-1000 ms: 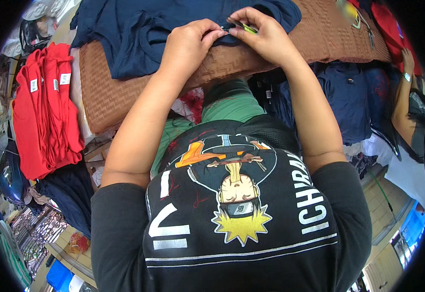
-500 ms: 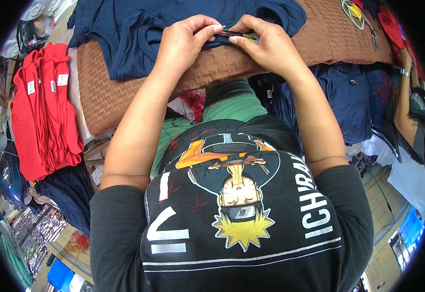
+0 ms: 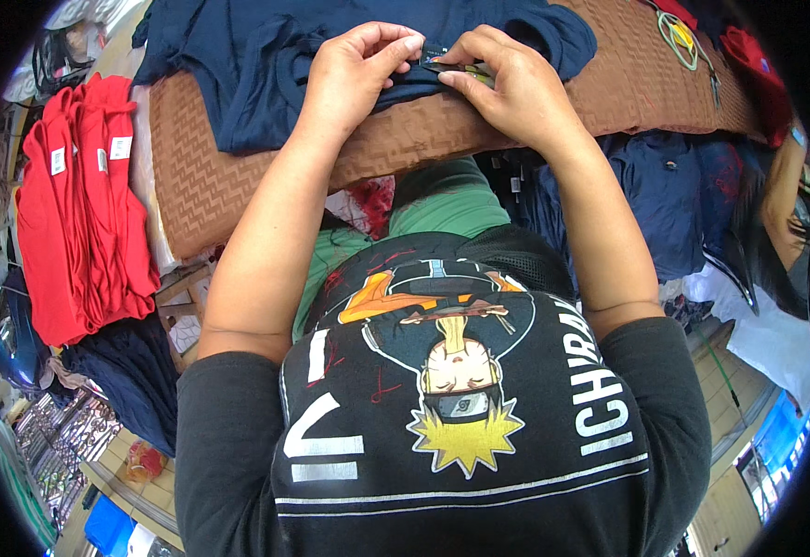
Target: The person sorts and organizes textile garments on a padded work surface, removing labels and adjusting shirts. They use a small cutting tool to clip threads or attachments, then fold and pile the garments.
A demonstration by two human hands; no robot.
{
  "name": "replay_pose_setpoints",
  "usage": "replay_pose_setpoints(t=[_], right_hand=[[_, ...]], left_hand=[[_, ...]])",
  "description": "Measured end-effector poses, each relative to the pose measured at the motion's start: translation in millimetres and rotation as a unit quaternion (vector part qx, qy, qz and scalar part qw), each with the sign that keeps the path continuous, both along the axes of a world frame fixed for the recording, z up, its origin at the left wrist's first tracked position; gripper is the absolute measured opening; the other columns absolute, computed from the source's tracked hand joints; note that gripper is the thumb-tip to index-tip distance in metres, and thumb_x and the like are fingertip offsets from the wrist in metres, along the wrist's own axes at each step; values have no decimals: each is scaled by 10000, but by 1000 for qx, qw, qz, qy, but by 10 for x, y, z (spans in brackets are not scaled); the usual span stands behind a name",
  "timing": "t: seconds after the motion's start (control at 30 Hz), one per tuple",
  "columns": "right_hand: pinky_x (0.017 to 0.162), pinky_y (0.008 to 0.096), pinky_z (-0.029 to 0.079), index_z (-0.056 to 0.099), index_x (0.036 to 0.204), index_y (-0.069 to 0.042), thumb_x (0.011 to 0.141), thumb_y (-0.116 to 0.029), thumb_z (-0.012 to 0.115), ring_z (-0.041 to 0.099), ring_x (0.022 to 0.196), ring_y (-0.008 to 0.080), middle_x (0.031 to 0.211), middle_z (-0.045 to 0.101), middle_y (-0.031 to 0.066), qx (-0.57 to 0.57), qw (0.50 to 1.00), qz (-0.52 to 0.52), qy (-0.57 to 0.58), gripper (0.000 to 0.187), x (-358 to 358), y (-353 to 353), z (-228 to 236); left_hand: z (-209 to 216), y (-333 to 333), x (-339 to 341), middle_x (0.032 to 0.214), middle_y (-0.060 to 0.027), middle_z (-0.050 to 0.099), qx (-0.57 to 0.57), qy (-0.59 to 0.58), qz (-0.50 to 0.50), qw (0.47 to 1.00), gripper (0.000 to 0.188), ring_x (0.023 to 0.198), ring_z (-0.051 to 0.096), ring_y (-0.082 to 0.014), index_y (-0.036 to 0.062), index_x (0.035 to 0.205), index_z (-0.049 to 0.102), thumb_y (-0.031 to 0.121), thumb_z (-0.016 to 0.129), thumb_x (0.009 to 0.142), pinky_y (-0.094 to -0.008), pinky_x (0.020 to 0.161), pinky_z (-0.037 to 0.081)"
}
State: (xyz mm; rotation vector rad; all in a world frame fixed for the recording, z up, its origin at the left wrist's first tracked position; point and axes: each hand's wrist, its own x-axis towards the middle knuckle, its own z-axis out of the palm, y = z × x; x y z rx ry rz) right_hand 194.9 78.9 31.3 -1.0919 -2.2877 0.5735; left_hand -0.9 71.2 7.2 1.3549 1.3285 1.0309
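Observation:
A navy blue garment (image 3: pixel 210 65) lies spread over a brown quilted cover (image 3: pixel 219 200) before me. Thumb and forefinger of my left hand (image 3: pixel 354 88) are pinched together beside a small black label (image 3: pixel 434 55) on the garment; what they grip is too small to make out. Close to its right, my right hand (image 3: pixel 516 93) is closed around small thread snips (image 3: pixel 470 69) with a yellow-green part showing. Their dark tip points left toward the label. Fingers hide most of the snips.
Red garments (image 3: pixel 84 213) with white tags hang at the left, dark blue clothes (image 3: pixel 131 371) below them. More navy garments (image 3: pixel 651 200) hang at the right under the cover's edge. A coiled pale cord (image 3: pixel 681 39) lies far right. Another person's arm (image 3: pixel 783 190) shows at the right edge.
My left fingertips have moved slightly apart from the right hand, so more of the black label shows between them. At the right edge, the other person's arm has shifted.

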Motion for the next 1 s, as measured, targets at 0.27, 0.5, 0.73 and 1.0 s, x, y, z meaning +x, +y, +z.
replay_pose_setpoints(t=[0.27,0.5,0.73,1.0], right_hand=[[726,342,486,633,935,-33,810,-145,688,628,827,271,892,622,105,6,999,51,5,177,-69,28,72],[761,299,469,641,976,-11,808,-154,705,606,843,179,892,629,75,16,1000,-2,16,229,345,112,418],[803,281,472,640,1027,-27,806,-166,715,605,877,144,923,639,59,11,997,-17,72,272,274,112,306],[770,414,501,648,1014,-105,765,-203,675,624,900,335,944,651,115,8,995,-36,-92,268,345,-17,-95]], left_hand=[[268,-64,-200,904,-14,690,-27,10,-138,990,223,779,604,-61,62,1050,687,207,651,884,-211,645,466],[1781,-702,-700,918,-141,707,38,399,-369,839,289,988,669,-243,15,1101,661,132,650,837,-370,877,498],[584,-138,-201,1082,-129,620,281,392,-121,868,332,912,634,-263,75,1124,632,126,686,800,-353,821,511],[200,-216,-18,874,-122,692,222,372,-3,901,209,789,672,-291,54,927,707,228,699,811,-343,719,527]])
